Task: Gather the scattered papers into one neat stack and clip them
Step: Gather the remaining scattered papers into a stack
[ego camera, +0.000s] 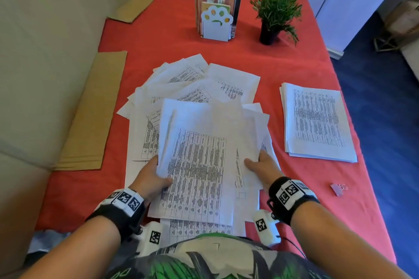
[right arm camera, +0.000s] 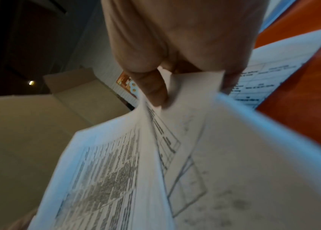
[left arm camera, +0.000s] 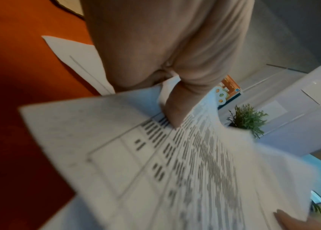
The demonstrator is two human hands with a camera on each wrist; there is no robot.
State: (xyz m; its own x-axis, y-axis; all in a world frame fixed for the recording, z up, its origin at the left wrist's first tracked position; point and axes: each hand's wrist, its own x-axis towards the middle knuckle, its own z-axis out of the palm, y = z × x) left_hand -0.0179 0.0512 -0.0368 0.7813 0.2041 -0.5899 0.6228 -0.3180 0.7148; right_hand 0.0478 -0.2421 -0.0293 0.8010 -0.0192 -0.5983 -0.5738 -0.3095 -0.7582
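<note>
— What are the hands doing at the frame's lower centre?

— The left hand (ego camera: pixel 152 179) and right hand (ego camera: pixel 260 166) are pinching a loose bundle of papers (ego camera: pixel 204 161), thumbs on top, above scattered sheets (ego camera: pixel 192 84).

— And at the right?

— A neat stack (ego camera: pixel 317 122) is lying there — a binder clip (ego camera: pixel 337 188) sitting below it.

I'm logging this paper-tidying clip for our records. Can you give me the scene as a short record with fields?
surface: table with red cloth
left hand: grips the left edge of a bundle of papers
right hand: grips the bundle's right edge
loose sheets: fanned out on the cloth under and beyond the bundle
neat stack: lies apart, to the right
clip: on the cloth near the right wrist, unused
background: book holder, potted plant
</note>
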